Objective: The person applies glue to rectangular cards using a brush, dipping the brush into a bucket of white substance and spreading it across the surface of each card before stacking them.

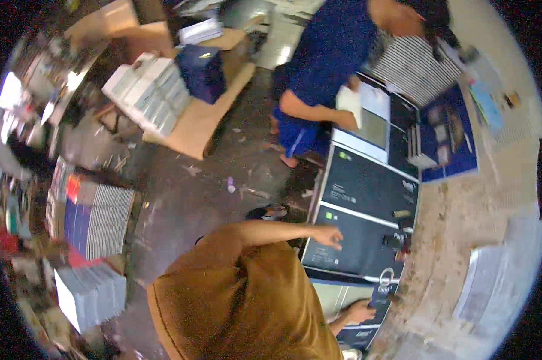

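Note:
My left hand (328,236) is over the dark printed sheet (358,237) on the worktable, its fingers loosely bent and apart with nothing visible in them. Lower in the view, my right hand (361,312) is closed on a dark blue flat piece (381,295) with pale print. A pale ring (386,276) shows just above that piece; whether the two are joined is unclear. Beneath my right forearm lies a pale green-grey panel (330,299) with a dark border. Small dark objects (397,240) rest near the table's far edge.
A co-worker in blue (328,54) leans over the table with a hand (346,120) on a pale book-like item. Upright booklets (424,147) stand beyond. White stacks (154,93) sit on cardboard at upper left, with more paper stacks (99,294) at lower left.

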### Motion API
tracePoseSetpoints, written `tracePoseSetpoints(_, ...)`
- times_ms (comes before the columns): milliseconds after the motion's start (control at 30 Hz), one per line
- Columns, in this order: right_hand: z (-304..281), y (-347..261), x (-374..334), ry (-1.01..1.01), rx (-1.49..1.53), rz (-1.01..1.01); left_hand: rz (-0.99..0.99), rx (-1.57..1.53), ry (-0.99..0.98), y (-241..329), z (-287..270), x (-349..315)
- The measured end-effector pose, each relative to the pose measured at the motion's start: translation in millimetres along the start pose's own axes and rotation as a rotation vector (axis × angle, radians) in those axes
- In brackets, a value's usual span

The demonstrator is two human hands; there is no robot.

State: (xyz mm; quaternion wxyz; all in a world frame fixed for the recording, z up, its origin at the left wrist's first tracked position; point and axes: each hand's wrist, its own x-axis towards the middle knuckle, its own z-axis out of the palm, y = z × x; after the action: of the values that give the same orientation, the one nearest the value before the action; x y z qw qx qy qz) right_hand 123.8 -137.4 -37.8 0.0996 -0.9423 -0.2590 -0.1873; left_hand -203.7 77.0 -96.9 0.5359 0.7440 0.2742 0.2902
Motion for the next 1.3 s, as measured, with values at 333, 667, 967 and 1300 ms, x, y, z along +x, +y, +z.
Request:
tracePoseSetpoints(333,53.5,-1.2,35.9,0.092,0.054,-0.470,-1.223,0.286,0.898,-112.5,-182.2,-334.9)
tracePoseSetpoints(667,94.6,-41.0,52.5,0.181,0.119,-0.460,-1.863,0.013,1.670,-37.2,17.1,-490.0)
tracePoseSetpoints(967,112.7,-27.9,52.2,0.218,0.109,-0.385,-1.606,0.391,1.347,-106.2,-55.1,-464.0)
tracePoseSetpoints(1300,139.6,-1.7,54.3,0.252,0.104,-0.242,-1.071,0.397,0.958,-78.1,-155.8,-198.4)
